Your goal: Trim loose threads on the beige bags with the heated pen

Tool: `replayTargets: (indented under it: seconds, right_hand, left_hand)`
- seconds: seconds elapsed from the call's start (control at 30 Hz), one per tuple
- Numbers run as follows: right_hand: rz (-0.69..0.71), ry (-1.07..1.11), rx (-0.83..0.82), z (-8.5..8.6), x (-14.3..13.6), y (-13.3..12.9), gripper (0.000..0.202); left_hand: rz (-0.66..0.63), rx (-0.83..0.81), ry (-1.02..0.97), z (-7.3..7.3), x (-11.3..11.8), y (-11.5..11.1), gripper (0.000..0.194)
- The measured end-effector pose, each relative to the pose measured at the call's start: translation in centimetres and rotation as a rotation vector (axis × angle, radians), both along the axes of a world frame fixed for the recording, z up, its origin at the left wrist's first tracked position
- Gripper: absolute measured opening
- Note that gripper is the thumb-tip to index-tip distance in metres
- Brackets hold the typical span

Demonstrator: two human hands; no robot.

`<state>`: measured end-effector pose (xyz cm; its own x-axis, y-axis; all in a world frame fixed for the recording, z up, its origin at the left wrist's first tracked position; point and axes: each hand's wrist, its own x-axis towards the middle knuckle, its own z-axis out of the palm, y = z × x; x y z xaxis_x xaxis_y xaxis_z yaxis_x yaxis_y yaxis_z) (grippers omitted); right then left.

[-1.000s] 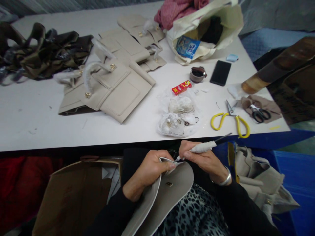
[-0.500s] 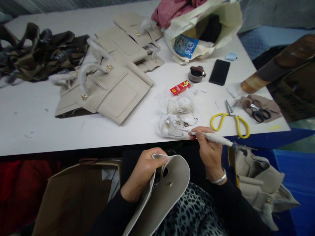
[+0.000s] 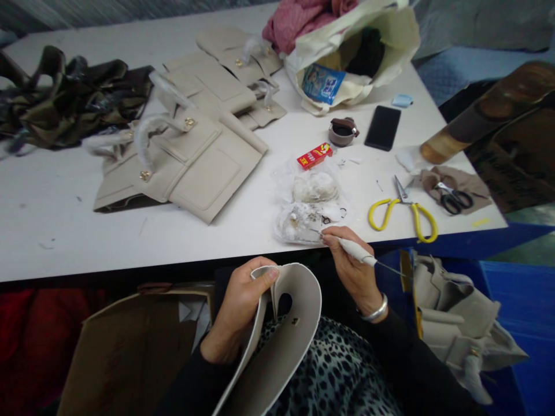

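My left hand [image 3: 238, 306] is closed on the upper edge of a beige handbag piece [image 3: 299, 294], thumb on top, holding it tilted over my lap. A small metal fitting shows on its inner face beside a dark opening. In my right hand [image 3: 353, 271] is a slim tool with a white handle [image 3: 358, 252]; a thin metal shaft sticks out behind. Its fine front tip reaches over a plastic bag of white, dark-speckled material [image 3: 297, 222] at the table's near edge. Whether the tip touches the material I cannot tell.
Beige handbags with wrapped handles [image 3: 208, 173] and a dark brown pile [image 3: 78, 104] lie on the white table [image 3: 130, 248]. Yellow-handled scissors [image 3: 405, 211], black-handled scissors [image 3: 453, 197], a phone [image 3: 383, 127] and a red box [image 3: 314, 156] are at right. A blue bin [image 3: 511, 323] holds beige pieces.
My right hand has moved left and slightly down, carrying the tool's tip further over the speckled material. My left hand and the handbag piece have shifted a little left in view.
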<state>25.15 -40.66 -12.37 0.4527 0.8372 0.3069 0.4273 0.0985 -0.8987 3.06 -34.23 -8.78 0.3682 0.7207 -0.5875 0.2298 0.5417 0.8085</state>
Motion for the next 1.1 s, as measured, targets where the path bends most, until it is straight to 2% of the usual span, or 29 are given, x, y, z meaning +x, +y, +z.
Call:
replayTargets:
  seconds: [0.2,0.33,0.4,0.47,0.57,0.67,0.83,1.1]
  right_hand:
    - [0.054,-0.288,0.044,-0.1,0.0,0.0,0.008]
    - [0.055,-0.346,0.074,0.3,0.1,-0.2,0.009]
    - [0.023,-0.255,0.095,0.7,-0.1,-0.5,0.008]
    - [0.041,-0.031,0.074,1.1,-0.6,-0.7,0.008]
    - [0.198,0.373,0.002,1.4,-1.5,-0.9,0.013]
    - [0.348,0.577,-0.04,1.2,-2.2,-0.7,0.016]
    - [0.439,0.67,-0.062,0.7,-2.4,-0.2,0.017]
    - [0.468,0.676,-0.121,0.9,-2.4,0.1,0.019]
  left_hand:
    - [0.037,-0.058,0.023,0.4,-0.7,0.3,0.037]
    - [0.032,-0.05,0.037,0.6,-1.3,0.4,0.038]
    - [0.029,-0.045,0.035,0.7,-1.4,0.4,0.036]
    - [0.038,-0.05,0.019,0.7,-1.3,0.4,0.035]
    - [0.04,-0.09,-0.033,0.3,-1.1,0.3,0.036]
    - [0.01,-0.148,-0.078,-0.3,-1.1,0.4,0.039]
    - [-0.042,-0.212,-0.144,-0.8,-1.4,0.5,0.041]
    - [-0.037,-0.229,-0.171,-1.0,-1.5,0.4,0.041]
